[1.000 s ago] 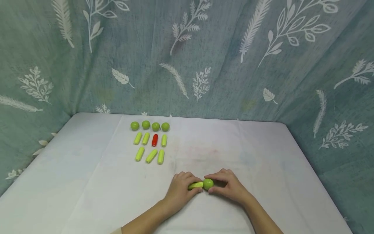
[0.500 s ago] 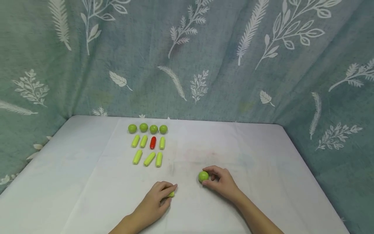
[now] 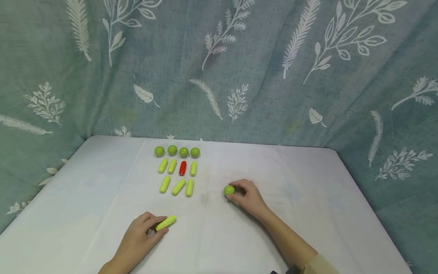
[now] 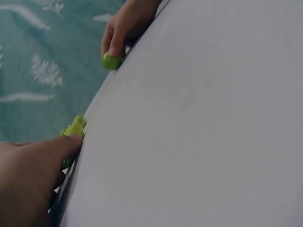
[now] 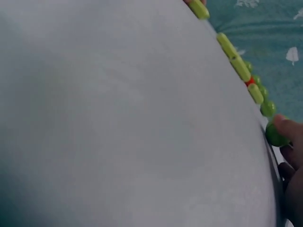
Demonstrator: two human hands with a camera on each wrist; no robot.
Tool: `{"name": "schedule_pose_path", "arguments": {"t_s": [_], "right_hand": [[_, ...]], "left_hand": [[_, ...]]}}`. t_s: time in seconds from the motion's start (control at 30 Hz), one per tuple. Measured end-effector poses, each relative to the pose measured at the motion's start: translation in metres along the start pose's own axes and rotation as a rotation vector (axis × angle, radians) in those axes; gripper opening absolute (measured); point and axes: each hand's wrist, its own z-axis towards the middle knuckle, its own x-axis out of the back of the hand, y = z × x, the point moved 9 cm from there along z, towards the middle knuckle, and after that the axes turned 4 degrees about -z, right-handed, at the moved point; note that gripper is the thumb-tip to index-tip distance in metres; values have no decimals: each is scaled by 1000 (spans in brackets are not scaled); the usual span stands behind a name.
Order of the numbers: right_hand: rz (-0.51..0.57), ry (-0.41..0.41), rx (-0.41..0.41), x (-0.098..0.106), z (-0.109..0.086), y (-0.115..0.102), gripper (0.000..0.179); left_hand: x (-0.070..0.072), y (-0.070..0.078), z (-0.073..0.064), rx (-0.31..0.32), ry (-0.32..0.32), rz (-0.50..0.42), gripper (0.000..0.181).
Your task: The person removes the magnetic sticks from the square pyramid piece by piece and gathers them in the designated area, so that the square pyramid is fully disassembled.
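My left hand (image 3: 137, 236) pinches a ribbed yellow-green stick-shaped toy vegetable (image 3: 168, 221) between thumb and fingers, low at the front left of the table. Farther right and back, my right hand (image 3: 251, 199) grips a glossy green ball-shaped toy fruit (image 3: 228, 190), thumb on its near side. The ball (image 5: 274, 136) also shows in the right wrist view, partly covered by the thumb. In the left wrist view, fingers cover part of the stick (image 4: 71, 130). Behind the left hand lie three more yellow-green sticks (image 3: 178, 187) in a loose row.
At the back left, several green balls (image 3: 172, 150) form a line. In front of them lie three yellow-green sticks (image 3: 172, 166) and one red stick-shaped piece (image 3: 183, 168). A white cloth covers the table (image 3: 294, 213); a patterned green curtain (image 3: 212, 76) hangs behind.
The hands have drawn apart, separating the stick from the ball. The left hand has carried the stick leftward; the right hand has brought the ball left and farther back.
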Motion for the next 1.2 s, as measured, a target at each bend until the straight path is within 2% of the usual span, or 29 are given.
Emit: {"name": "schedule_pose_path", "arguments": {"t_s": [0.1,0.23,0.37,0.5,0.63,0.8,0.9,1.03,1.2], "right_hand": [[-25,41,7,-3,16,-1,37],[-30,48,11,-10,35,-2,38],[-23,25,13,-17,55,-4,37],[-16,-20,-4,-27,78,-3,37],[-41,-35,-33,-34,102,-2,39],[-184,52,-11,-32,127,-5,39],[-250,110,3,-33,134,-7,39],[-284,110,15,-43,140,-9,40],[-276,134,42,-49,147,-13,39]], "left_hand": [[16,-21,-4,91,19,36,36],[33,-51,-2,212,30,96,38],[39,-70,13,243,28,134,38],[36,-82,34,270,1,142,41],[26,-88,54,297,-22,144,44],[14,-90,72,291,10,139,44],[10,-87,73,275,54,142,44],[8,-83,69,265,110,161,43],[6,-83,71,277,126,182,44]]}}
